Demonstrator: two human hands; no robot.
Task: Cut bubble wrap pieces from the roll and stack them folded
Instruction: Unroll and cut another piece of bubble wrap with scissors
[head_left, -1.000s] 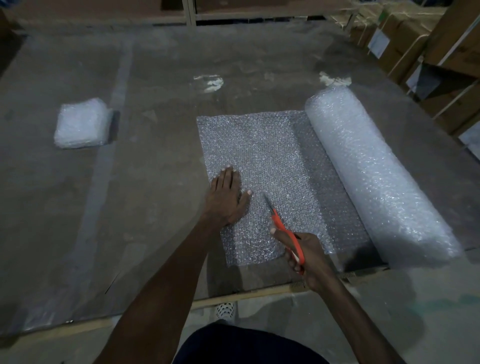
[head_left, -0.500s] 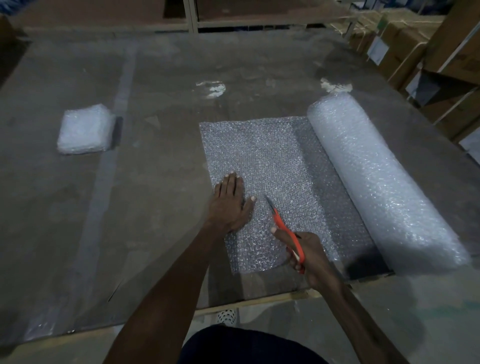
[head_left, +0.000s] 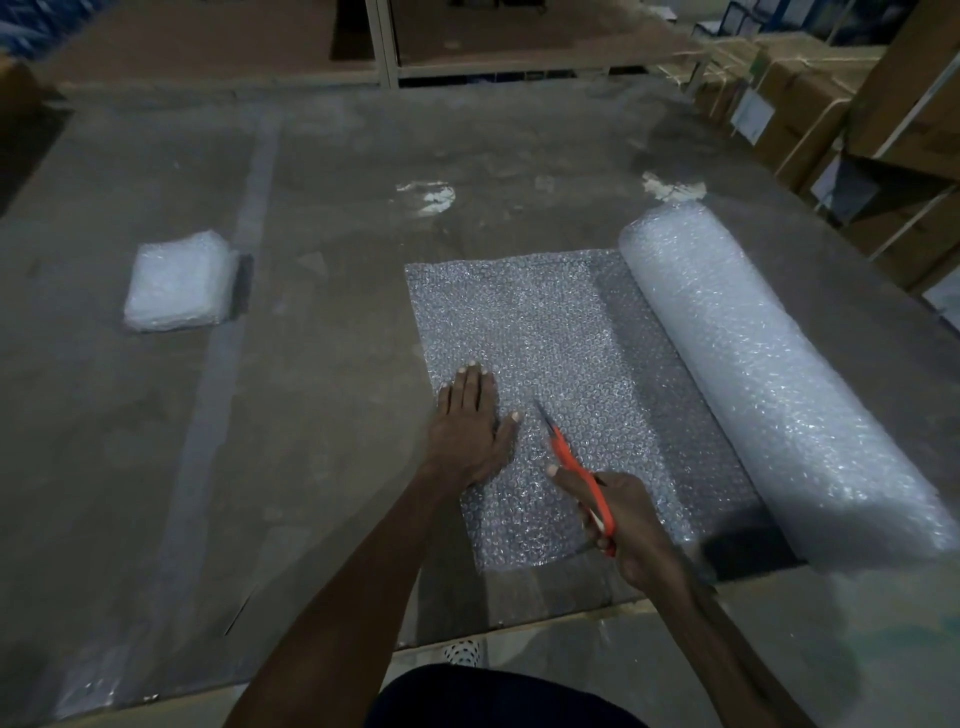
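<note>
A thick bubble wrap roll (head_left: 769, 374) lies on the right of the table, with a flat sheet (head_left: 524, 322) unrolled from it toward the left. My left hand (head_left: 470, 423) presses flat on the sheet's near left part, fingers straight. My right hand (head_left: 623, 525) grips orange-handled scissors (head_left: 576, 473), blades pointing away from me into the sheet beside my left thumb. A stack of folded bubble wrap pieces (head_left: 179, 280) sits far left on the table.
The grey table (head_left: 322, 467) has a wooden front edge near my body. Cardboard boxes (head_left: 810, 104) and shelving stand at the back right. A white scrap (head_left: 428, 195) lies on the table beyond the sheet.
The scissors' tip has crept slightly farther into the sheet. My left hand stays pressed on the wrap. The view has shifted down a little.
</note>
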